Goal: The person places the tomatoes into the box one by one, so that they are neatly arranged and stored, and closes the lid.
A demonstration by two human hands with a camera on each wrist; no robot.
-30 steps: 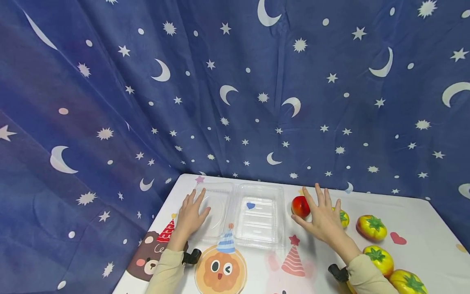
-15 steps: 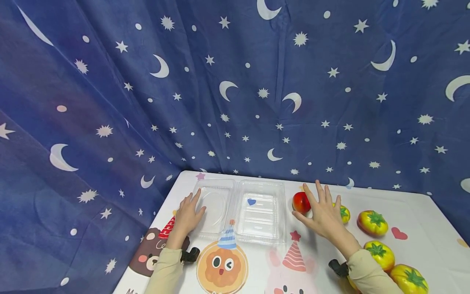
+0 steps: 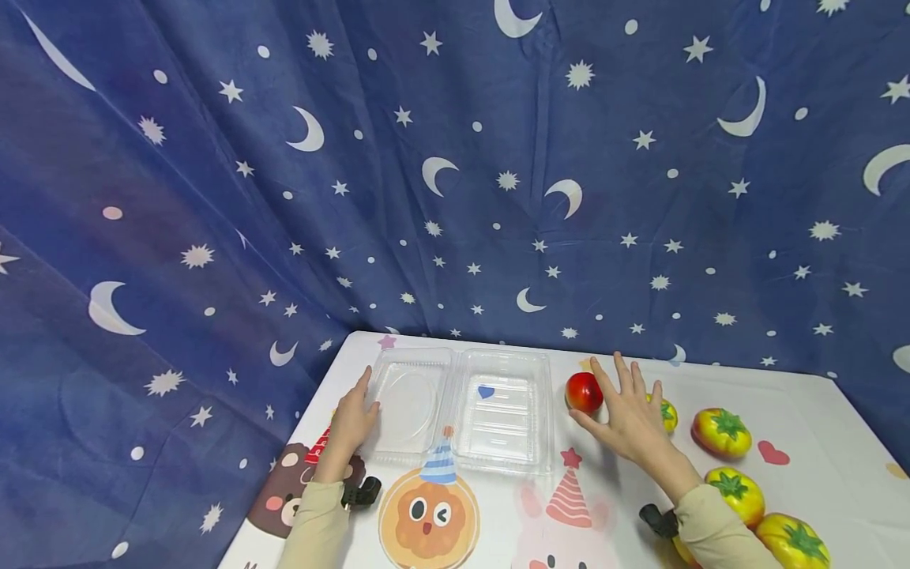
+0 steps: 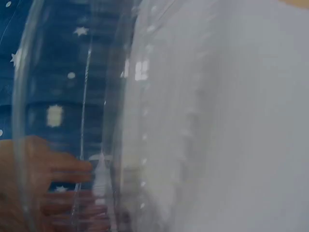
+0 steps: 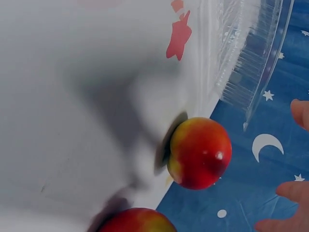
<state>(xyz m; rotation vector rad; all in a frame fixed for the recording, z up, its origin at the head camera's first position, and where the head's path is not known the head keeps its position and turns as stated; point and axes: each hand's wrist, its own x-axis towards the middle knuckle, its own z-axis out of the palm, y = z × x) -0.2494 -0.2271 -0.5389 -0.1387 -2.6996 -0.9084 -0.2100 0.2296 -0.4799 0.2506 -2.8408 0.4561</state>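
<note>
An unfolded clear plastic clamshell box (image 3: 502, 411) lies on the table, its shallower half on the left. My left hand (image 3: 353, 416) is at the outer edge of that left half, fingers fairly straight; whether it touches the plastic I cannot tell. The left wrist view shows the fingers (image 4: 67, 169) through the clear plastic wall, blurred. On the other side, my right hand (image 3: 629, 419) is spread with nothing in it, beside a round red fruit (image 3: 584, 393) with a yellow patch. The same red fruit (image 5: 200, 153) appears apart from the fingertips in the right wrist view.
Several yellow-and-red fruits with green leafy caps lie on the right, such as one fruit (image 3: 721, 432) beyond the right hand and another fruit (image 3: 736, 496) near the right sleeve. A blue curtain (image 3: 455, 197) with moons and stars hangs behind the printed white tablecloth (image 3: 839, 442).
My left hand has shifted left, from over the box's left half to its outer edge, and its fingers have come closer together. The right hand stays nearly in place, still spread.
</note>
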